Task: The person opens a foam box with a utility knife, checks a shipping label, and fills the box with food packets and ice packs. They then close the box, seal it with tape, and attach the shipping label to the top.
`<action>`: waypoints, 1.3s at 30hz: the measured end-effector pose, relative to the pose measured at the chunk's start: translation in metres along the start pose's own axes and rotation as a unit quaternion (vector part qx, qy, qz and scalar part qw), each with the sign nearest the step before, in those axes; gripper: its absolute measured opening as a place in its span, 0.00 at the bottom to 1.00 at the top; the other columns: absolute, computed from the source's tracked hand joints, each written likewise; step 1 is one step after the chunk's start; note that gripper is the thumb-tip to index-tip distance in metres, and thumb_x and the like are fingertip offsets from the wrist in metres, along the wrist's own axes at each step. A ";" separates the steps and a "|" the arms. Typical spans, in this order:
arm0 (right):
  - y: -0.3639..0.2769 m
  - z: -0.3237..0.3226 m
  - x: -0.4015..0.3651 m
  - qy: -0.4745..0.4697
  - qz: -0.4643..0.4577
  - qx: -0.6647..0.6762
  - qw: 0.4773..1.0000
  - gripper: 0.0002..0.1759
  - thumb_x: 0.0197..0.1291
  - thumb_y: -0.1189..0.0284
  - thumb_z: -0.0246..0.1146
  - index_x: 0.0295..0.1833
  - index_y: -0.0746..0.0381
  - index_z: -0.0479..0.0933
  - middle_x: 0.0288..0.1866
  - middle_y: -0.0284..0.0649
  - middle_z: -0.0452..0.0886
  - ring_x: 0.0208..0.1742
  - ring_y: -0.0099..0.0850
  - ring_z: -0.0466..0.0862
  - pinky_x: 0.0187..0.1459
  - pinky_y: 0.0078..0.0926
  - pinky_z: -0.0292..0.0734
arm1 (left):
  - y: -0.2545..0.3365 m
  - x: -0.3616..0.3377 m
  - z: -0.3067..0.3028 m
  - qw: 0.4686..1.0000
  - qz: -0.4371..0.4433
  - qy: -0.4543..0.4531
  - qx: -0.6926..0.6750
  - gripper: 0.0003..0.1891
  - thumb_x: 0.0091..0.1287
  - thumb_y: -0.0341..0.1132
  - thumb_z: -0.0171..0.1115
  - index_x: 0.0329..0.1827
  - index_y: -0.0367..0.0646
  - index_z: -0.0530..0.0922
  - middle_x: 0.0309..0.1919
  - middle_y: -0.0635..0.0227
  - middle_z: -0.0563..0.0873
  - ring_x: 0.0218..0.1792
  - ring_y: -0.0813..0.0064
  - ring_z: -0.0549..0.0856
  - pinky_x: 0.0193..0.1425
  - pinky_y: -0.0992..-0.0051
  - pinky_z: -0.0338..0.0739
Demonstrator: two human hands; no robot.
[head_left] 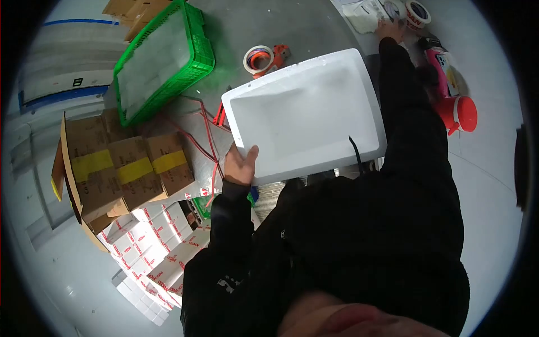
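A white foam box [306,112] stands open and tilted in front of my body, its hollow inside showing. My left hand [241,164] grips its near left corner, thumb over the rim and fingers along the outer wall. Far off to the upper right, my right hand [391,31] is stretched out with fingers apart, right at a white plastic packet [361,16]. Beside that hand sits a roll of printed tape [418,14]. A dark cord [355,151] hangs from my clothing over the box's near edge.
An orange tape dispenser [279,55] lies behind the box. Left of it are a green crate [205,53], red straps [206,135] and brown cartons [92,188]. White printed boxes [149,247] are stacked lower left. On the right are a red jug [465,114] and a pink package [441,70].
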State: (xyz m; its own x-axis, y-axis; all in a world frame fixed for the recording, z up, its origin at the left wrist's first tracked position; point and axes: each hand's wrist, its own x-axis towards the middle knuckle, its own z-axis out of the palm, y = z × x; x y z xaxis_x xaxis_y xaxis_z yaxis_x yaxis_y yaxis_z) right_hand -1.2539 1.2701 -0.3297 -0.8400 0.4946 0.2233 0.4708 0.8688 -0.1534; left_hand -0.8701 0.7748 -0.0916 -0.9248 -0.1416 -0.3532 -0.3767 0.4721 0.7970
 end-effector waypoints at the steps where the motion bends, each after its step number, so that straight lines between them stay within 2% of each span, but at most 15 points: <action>1: 0.004 -0.009 0.009 0.096 -0.053 0.084 0.990 0.24 0.61 0.41 0.54 0.57 0.36 0.79 0.76 0.35 0.58 0.75 0.49 0.56 0.64 0.64 0.59 | 0.000 0.000 -0.003 0.999 -0.028 -0.014 0.014 0.24 0.65 0.38 0.60 0.59 0.30 0.70 0.48 0.44 0.80 0.52 0.52 0.81 0.56 0.64 0.73; 4: 0.015 -0.105 -0.004 0.264 -0.168 0.171 0.934 0.21 0.65 0.51 0.55 0.48 0.51 0.86 0.69 0.51 0.68 0.66 0.48 0.72 0.66 0.41 0.65 | -0.001 -0.002 -0.006 0.986 0.119 0.071 0.090 0.26 0.68 0.40 0.56 0.63 0.30 0.67 0.58 0.43 0.72 0.60 0.49 0.74 0.60 0.64 0.70; 6: 0.017 -0.192 -0.029 0.358 -0.370 -0.183 0.837 0.37 0.64 0.60 0.61 0.75 0.57 0.56 0.54 0.41 0.79 0.59 0.39 0.75 0.58 0.44 0.70 | 0.028 -0.018 -0.009 0.961 0.199 0.161 0.107 0.27 0.71 0.41 0.52 0.66 0.31 0.64 0.64 0.47 0.66 0.65 0.51 0.69 0.64 0.63 0.66; 7: -0.007 -0.266 -0.079 0.183 -0.250 0.159 0.938 0.35 0.65 0.65 0.60 0.75 0.56 0.57 0.55 0.43 0.79 0.58 0.38 0.76 0.58 0.42 0.71 | 0.042 -0.025 -0.016 0.958 0.237 0.155 0.041 0.26 0.71 0.40 0.52 0.67 0.32 0.65 0.63 0.50 0.67 0.64 0.55 0.70 0.63 0.64 0.67; 8: -0.036 -0.335 -0.136 -0.027 -0.091 0.475 0.875 0.33 0.65 0.71 0.58 0.75 0.56 0.57 0.55 0.45 0.78 0.58 0.38 0.76 0.58 0.40 0.72 | 0.056 -0.033 -0.024 0.951 0.271 0.148 -0.023 0.25 0.71 0.39 0.52 0.67 0.34 0.65 0.63 0.52 0.69 0.63 0.58 0.71 0.62 0.65 0.69; 11: -0.073 -0.444 -0.239 0.072 -0.225 0.348 0.907 0.30 0.66 0.73 0.56 0.73 0.59 0.59 0.57 0.47 0.77 0.59 0.38 0.77 0.58 0.37 0.73 | 0.092 -0.051 -0.031 0.931 0.298 -0.027 -0.209 0.24 0.71 0.34 0.53 0.68 0.35 0.65 0.63 0.57 0.69 0.61 0.65 0.73 0.59 0.68 0.71; 14: -0.102 -0.489 -0.310 0.162 -0.361 0.214 0.893 0.28 0.66 0.75 0.54 0.71 0.63 0.61 0.59 0.50 0.76 0.60 0.38 0.78 0.59 0.33 0.73 | 0.112 -0.069 -0.024 0.880 0.262 -0.111 -0.381 0.18 0.71 0.29 0.54 0.62 0.33 0.69 0.56 0.57 0.77 0.50 0.71 0.81 0.51 0.74 0.76; 16: -0.115 -0.495 -0.342 0.158 -0.439 0.327 0.822 0.15 0.67 0.62 0.56 0.50 0.55 0.85 0.69 0.53 0.67 0.66 0.41 0.73 0.61 0.37 0.72 | 0.105 -0.079 -0.036 0.883 0.263 -0.109 -0.373 0.15 0.71 0.28 0.54 0.59 0.32 0.71 0.48 0.58 0.81 0.43 0.72 0.83 0.45 0.75 0.78; 18: -0.112 -0.474 -0.363 0.207 -0.455 0.305 0.811 0.22 0.69 0.53 0.51 0.61 0.49 0.78 0.70 0.41 0.68 0.60 0.45 0.77 0.56 0.39 0.76 | 0.098 -0.091 -0.051 0.887 0.266 -0.110 -0.362 0.13 0.72 0.26 0.53 0.56 0.30 0.73 0.41 0.59 0.84 0.36 0.74 0.86 0.39 0.77 0.80; 22: -0.106 -0.460 -0.407 -0.093 -0.045 0.763 0.637 0.37 0.70 0.48 0.44 0.63 0.73 0.69 0.61 0.52 0.73 0.55 0.41 0.79 0.54 0.41 0.75 | 0.076 -0.120 -0.085 0.884 0.243 -0.082 -0.391 0.10 0.72 0.25 0.51 0.51 0.29 0.75 0.31 0.61 0.85 0.27 0.74 0.85 0.30 0.78 0.80; 24: -0.118 -0.458 -0.420 -0.538 0.082 0.795 0.268 0.48 0.66 0.37 0.39 0.66 0.75 0.64 0.61 0.56 0.72 0.59 0.46 0.76 0.60 0.45 0.69 | 0.066 -0.136 -0.097 0.891 0.220 -0.094 -0.386 0.10 0.72 0.25 0.51 0.51 0.29 0.75 0.31 0.61 0.85 0.27 0.75 0.85 0.30 0.79 0.80; 25: -0.139 -0.478 -0.431 -0.520 0.163 0.808 0.224 0.56 0.62 0.31 0.35 0.66 0.78 0.61 0.62 0.55 0.71 0.62 0.47 0.73 0.66 0.44 0.62 | 0.063 -0.144 -0.100 0.895 0.217 -0.084 -0.380 0.11 0.71 0.25 0.53 0.51 0.29 0.76 0.30 0.61 0.85 0.25 0.74 0.84 0.30 0.78 0.79; 29: -0.154 -0.467 -0.416 -0.566 -0.061 0.812 0.127 0.43 0.70 0.42 0.38 0.69 0.73 0.60 0.68 0.50 0.69 0.68 0.40 0.69 0.68 0.35 0.60 | 0.050 -0.167 -0.112 0.905 0.215 -0.088 -0.356 0.10 0.71 0.26 0.53 0.50 0.29 0.77 0.30 0.62 0.85 0.26 0.76 0.84 0.30 0.79 0.79; 36: -0.181 -0.487 -0.393 -0.526 -0.198 0.762 0.321 0.20 0.72 0.68 0.49 0.61 0.71 0.69 0.57 0.45 0.79 0.56 0.34 0.81 0.58 0.29 0.74 | 0.032 -0.184 -0.120 0.906 0.219 -0.091 -0.350 0.10 0.71 0.27 0.55 0.49 0.29 0.77 0.29 0.63 0.84 0.26 0.76 0.84 0.30 0.79 0.79; 39: -0.203 -0.527 -0.423 -0.471 -0.132 0.822 0.290 0.25 0.67 0.76 0.52 0.68 0.71 0.62 0.60 0.51 0.76 0.61 0.40 0.78 0.60 0.36 0.73 | 0.028 -0.188 -0.122 0.905 0.218 -0.081 -0.355 0.10 0.71 0.27 0.55 0.49 0.29 0.77 0.29 0.63 0.84 0.26 0.77 0.84 0.30 0.80 0.79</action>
State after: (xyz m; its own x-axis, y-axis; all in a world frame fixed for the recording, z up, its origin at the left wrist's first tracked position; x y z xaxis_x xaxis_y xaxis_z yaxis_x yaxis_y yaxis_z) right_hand -0.8522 0.8971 0.1145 -0.8537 -0.4839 0.1926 0.2420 -0.6961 -0.6759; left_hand -0.7135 0.7084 0.0574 -0.9955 0.0807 0.0491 0.0289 -0.2349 0.9716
